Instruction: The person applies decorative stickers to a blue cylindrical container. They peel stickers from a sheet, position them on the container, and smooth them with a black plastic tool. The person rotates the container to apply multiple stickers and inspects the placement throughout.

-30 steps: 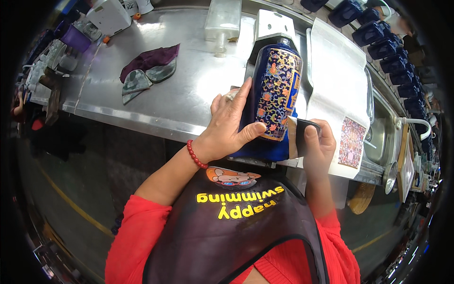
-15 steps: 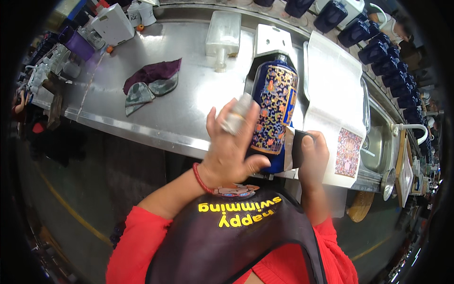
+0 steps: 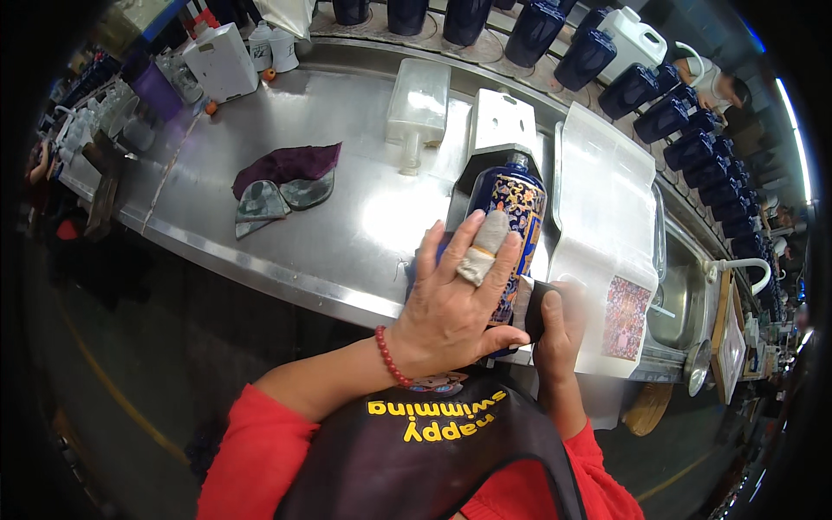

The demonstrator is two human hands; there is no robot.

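A dark blue glass bottle (image 3: 530, 201) with a colourful floral decal lies tilted, its neck toward the back, against a white block with a dark cradle (image 3: 504, 126). My left hand (image 3: 446, 312) rests flat over the decal with its fingers spread. A pale cloth finger cover (image 3: 487, 244) wraps one of its fingers. Beside the bottle's lower right side, my right hand (image 3: 562, 334) grips a black scraper (image 3: 537, 312) with a pale edge. That hand is partly blurred. The bottle's lower end is mostly hidden by my hands.
A clear bottle (image 3: 418, 104) lies behind on the steel bench (image 3: 329, 234). Purple and grey cloths (image 3: 286, 178) are at left. To the right are a decal sheet (image 3: 626, 312) on pale paper and a sink (image 3: 680, 321). Several blue bottles (image 3: 588, 59) line the back.
My left hand has moved right and come down onto the decal; it was blurred at the bottle's left side before. The right hand still holds the scraper. The whole view has shifted slightly.
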